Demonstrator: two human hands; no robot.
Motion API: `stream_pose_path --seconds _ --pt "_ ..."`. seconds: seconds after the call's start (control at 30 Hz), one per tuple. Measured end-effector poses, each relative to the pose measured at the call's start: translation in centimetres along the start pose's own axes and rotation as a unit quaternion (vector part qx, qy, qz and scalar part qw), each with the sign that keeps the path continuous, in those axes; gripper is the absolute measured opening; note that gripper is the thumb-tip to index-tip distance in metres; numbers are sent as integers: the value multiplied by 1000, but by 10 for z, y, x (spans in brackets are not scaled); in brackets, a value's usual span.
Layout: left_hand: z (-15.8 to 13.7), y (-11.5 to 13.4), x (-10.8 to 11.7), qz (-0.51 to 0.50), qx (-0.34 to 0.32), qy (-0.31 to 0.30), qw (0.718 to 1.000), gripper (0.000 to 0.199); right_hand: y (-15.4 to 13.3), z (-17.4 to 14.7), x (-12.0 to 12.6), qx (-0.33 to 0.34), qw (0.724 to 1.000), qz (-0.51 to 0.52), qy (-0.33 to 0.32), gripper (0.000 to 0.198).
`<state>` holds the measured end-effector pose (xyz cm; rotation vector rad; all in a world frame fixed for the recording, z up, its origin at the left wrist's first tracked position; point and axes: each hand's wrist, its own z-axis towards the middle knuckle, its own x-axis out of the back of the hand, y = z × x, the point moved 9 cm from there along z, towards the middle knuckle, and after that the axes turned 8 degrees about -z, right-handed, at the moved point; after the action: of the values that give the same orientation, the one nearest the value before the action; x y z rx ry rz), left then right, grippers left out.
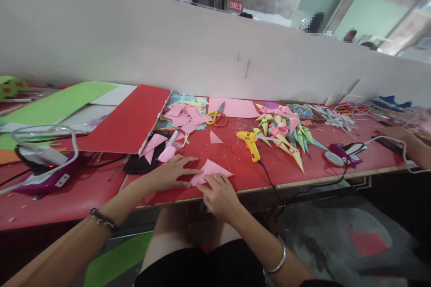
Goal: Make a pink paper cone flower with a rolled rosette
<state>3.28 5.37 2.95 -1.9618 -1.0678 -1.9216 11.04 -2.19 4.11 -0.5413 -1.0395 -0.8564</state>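
A pink sheet of craft paper (212, 168) lies on the red tabletop close to the front edge, between my two hands. My left hand (175, 171) rests at its left side, fingers stretched and apart, fingertips at the paper. With curled fingers, my right hand (218, 193) presses and pinches the sheet's lower edge; part of the paper is hidden under it. Just beyond them is a small pink triangle (216, 137). To the right, a yellow glue gun (249, 143) lies on its side. Scissors (218, 115) with yellow and orange handles lie farther back.
Paper cones (281, 128) are heaped behind the glue gun. Pink paper pieces (188, 115) pile up at back left, near a red board (124, 119). A black phone-like slab (143, 161) and purple power strips (50, 179) flank the area. Another person's hand (402, 136) is at far right.
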Motion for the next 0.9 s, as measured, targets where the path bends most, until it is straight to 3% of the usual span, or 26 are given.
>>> stream_pose_path --seconds 0.2,0.33,0.5,0.67,0.77,0.9 --pt "-3 2 1 9 -28 22 999 43 40 -26 14 -48 997 -22 60 26" --pt "-5 2 2 22 -38 31 999 41 66 -49 19 -89 994 -43 48 32" --pt "-8 6 4 35 -41 19 998 41 76 -60 22 -101 993 -44 32 36" --pt "-5 44 0 63 -35 63 995 51 73 -56 22 -96 994 -43 30 32" --pt "4 70 -21 58 -31 61 996 62 71 -55 22 -93 994 -39 31 32" --pt "4 75 -38 72 -6 88 993 65 72 -57 20 -101 994 -29 27 36"
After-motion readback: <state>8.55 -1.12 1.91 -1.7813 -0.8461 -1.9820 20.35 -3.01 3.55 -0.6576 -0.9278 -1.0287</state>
